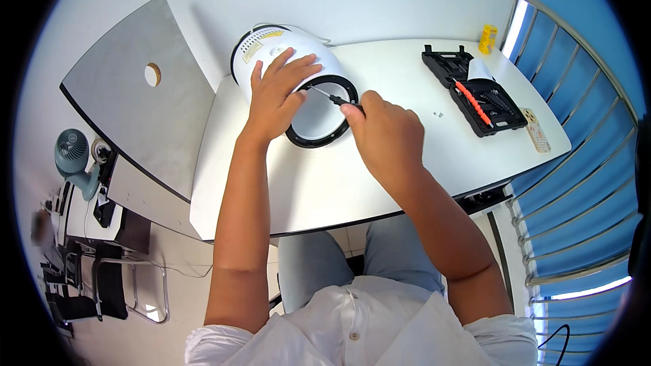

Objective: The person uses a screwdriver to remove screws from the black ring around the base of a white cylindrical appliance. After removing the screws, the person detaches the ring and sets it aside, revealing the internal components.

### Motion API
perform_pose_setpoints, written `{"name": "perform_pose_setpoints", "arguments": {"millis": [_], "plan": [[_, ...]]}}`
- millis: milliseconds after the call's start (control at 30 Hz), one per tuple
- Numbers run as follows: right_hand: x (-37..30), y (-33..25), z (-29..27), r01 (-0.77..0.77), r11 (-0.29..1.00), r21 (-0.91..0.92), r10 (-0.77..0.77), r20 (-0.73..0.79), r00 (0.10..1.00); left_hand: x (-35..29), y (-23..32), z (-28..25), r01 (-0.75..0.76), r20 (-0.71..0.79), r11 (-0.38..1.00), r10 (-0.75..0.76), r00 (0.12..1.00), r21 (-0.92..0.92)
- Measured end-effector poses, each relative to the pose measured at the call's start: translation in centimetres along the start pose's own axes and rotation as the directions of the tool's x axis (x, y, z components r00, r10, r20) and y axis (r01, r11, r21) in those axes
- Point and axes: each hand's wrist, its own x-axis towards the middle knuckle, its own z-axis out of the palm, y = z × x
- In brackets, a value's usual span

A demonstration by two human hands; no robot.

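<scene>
Right hand [390, 132] closed on screwdriver [344, 102]
Left hand [278, 98], spread open, braces white cylinder [312, 46] beneath it; advise square alignment, steady pressure.

A white-topped desk [305, 193] stands along a white wall [393, 0]; a grey divider panel [115, 81] rises left, a curved metal railing [578, 38] right. A black metal-framed chair [112, 290] stands on pale floor [182, 301].

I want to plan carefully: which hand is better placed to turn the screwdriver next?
Probably the right hand: it grips the screwdriver, while the left hand rests on the white cylinder.
</scene>
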Motion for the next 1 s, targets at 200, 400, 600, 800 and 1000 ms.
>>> {"name": "perform_pose_setpoints", "arguments": {"millis": [200,400,600,800,1000], "plan": [[-0.2,0.1,0.1,0.056,0.993,0.106,-0.052,-0.04,0.998,0.2,0.1,0.1,-0.019,-0.004,1.0,0.019,1.0,0.005],[-0.2,-0.8,-0.5,-0.007,1.0,0.008,0.007,0.01,1.0,0.2,-0.1,0.3,-0.035,-0.021,0.999,0.035,0.999,0.002],[0.8,-1.0,-1.1,-0.185,0.975,0.124,0.159,0.189,0.969,0.3,0.0,0.3,-0.026,-0.028,1.0,0.026,0.999,0.007],[0.4,2.0,-0.3,-0.36,0.837,0.411,0.231,0.33,0.915,0.6,-0.1,0.7,-0.031,-0.034,1.0,0.031,0.999,0.002],[0.0,10.9,0.0,-0.332,0.511,0.793,0.417,0.108,0.902,0.6,-0.5,0.3,-0.038,-0.004,0.999,0.038,0.999,0.026]]}}
